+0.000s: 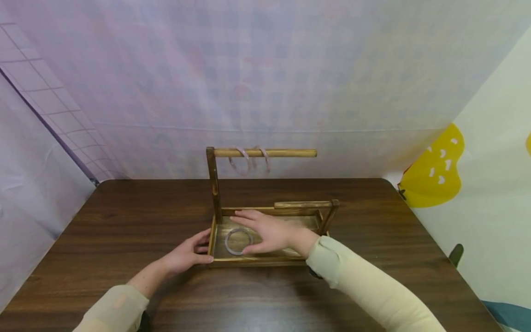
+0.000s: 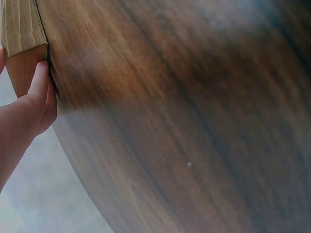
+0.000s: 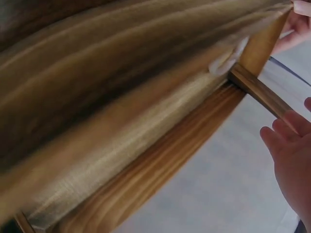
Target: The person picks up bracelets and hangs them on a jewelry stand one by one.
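A wooden stand has a tray base (image 1: 265,262), a tall post at the left with a bar (image 1: 290,153), and a shorter right post with a lower bar (image 1: 304,204). Two pale pinkish bangles (image 1: 244,159) (image 1: 265,159) hang on the upper bar. Inside the tray, towards its left end, lies a greyish bangle (image 1: 227,243). Over it my right hand (image 1: 267,233) is spread, fingers pointing left, thumb overlapping the ring's right edge. My left hand (image 1: 188,253) rests against the tray's left end, fingers along the outer wall and thumb at the front corner.
The stand is on a dark brown wood-grain table (image 1: 145,203). Behind it hangs a pale checked curtain (image 1: 265,69). At the right is a white cloth (image 1: 489,184) with a yellow printed shape.
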The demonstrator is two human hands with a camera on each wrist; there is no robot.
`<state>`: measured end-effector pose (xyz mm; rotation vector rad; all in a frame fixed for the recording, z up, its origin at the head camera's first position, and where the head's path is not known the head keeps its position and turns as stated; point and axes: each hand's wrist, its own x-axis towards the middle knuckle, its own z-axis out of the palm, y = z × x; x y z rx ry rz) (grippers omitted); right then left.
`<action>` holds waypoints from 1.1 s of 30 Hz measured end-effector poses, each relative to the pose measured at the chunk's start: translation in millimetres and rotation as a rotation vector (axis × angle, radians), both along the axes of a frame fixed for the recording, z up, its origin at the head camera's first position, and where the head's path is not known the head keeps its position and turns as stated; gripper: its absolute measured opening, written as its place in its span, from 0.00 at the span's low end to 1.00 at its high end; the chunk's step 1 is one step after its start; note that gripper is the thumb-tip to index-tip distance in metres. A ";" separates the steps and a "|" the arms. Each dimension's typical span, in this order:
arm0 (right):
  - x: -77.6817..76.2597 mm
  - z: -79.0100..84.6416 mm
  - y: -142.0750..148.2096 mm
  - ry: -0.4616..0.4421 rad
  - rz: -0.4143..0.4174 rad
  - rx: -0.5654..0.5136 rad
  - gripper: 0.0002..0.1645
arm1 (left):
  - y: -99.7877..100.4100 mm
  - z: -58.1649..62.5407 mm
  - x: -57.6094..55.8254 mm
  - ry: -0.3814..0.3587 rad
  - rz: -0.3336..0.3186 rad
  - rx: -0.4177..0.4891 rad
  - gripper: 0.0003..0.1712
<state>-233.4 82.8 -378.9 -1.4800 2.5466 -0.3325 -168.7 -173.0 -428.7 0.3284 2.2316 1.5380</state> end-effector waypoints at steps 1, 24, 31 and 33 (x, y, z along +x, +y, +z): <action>-0.1 -1.5 -1.0 -0.007 -0.010 0.012 0.50 | 0.2 0.1 0.1 0.000 0.001 -0.003 0.48; -5.5 -30.1 -20.5 0.003 -0.091 0.104 0.48 | -0.6 0.4 0.5 -0.016 0.004 0.033 0.48; -8.3 -36.4 -26.0 0.047 -0.087 0.133 0.48 | -1.2 -0.9 -0.6 -0.022 0.000 0.036 0.48; -8.7 -37.7 -27.6 0.052 -0.079 0.138 0.47 | -1.6 -1.2 -1.1 -0.026 0.002 0.037 0.48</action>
